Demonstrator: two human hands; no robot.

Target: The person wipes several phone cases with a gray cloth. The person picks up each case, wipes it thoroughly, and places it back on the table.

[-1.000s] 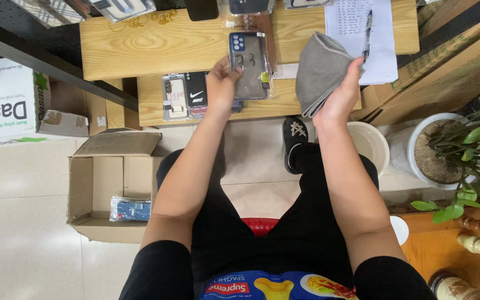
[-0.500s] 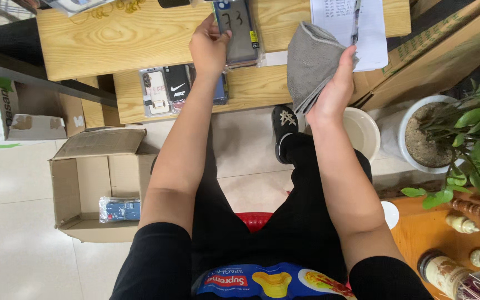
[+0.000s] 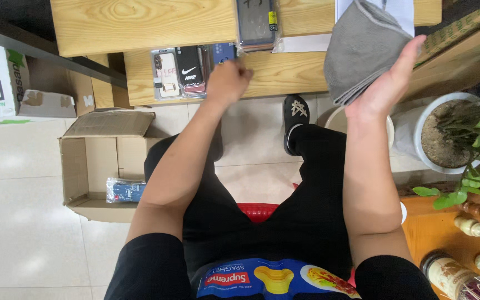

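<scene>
Against the near edge of the wooden surface [image 3: 140,22], the left hand [image 3: 228,80] is curled into a loose fist over packaged phone cases [image 3: 176,71], touching them. Well to its right, the right hand [image 3: 385,86], fingers straight and together, props a folded grey cloth [image 3: 359,47].

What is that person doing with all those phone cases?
A seated person holds a folded grey cloth up in the right hand. The left hand is down at the lower wooden shelf, right beside a row of packaged phone cases. One more packaged case lies on the upper shelf. On the floor, an open cardboard box has a small blue packet inside.
</scene>
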